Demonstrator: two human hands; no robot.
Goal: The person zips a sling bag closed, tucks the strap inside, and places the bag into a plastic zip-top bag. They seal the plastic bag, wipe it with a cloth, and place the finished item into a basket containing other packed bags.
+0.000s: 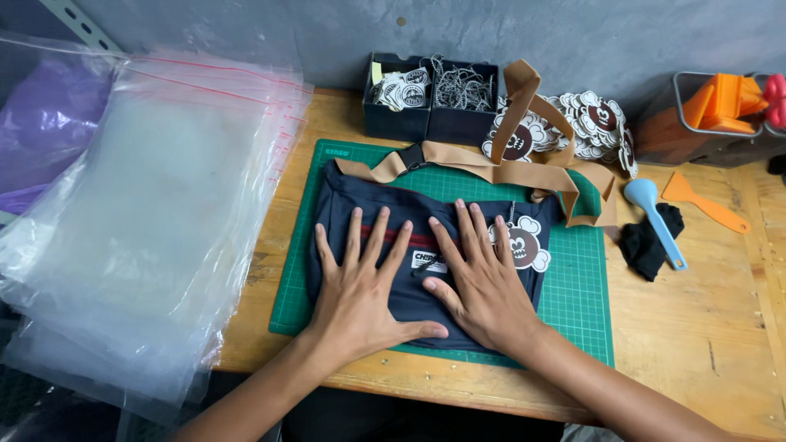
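Over on the left, a thick stack of clear zip bags [139, 221] hangs over the edge of the wooden table [704, 327], well apart from both hands. Next comes the green cutting mat [585, 303], and on it lies the dark navy pouch bag [348, 196], its long axis running left to right across the mat, square to the person's forearms. The left hand [358, 295] lies flat on the left half of the bag, fingers spread wide and pointing away from the body, gripping nothing, only pressing down. The right hand [483, 282] lies just beside it on the middle and right part, also splayed and open-palmed, thumb tucked toward the left hand's thumb; it holds nothing either. So the bag sits directly under both palms, neither hand nearer than the other. A round cartoon hang tag [524, 245] rests on the bag's right end, just past the right hand's little finger. The tan strap [524, 155] loops away behind the bag toward the wall, its black buckle [412, 155] near the bag's top edge. Behind that stand two dark small boxes [430, 123] of tags and cords, then a loose pile of round tags [594, 123]. Farther right lie a black cloth [643, 245], a light blue scoop [655, 217], an orange spatula [704, 205], and a grey bin [704, 123] holding orange tools.
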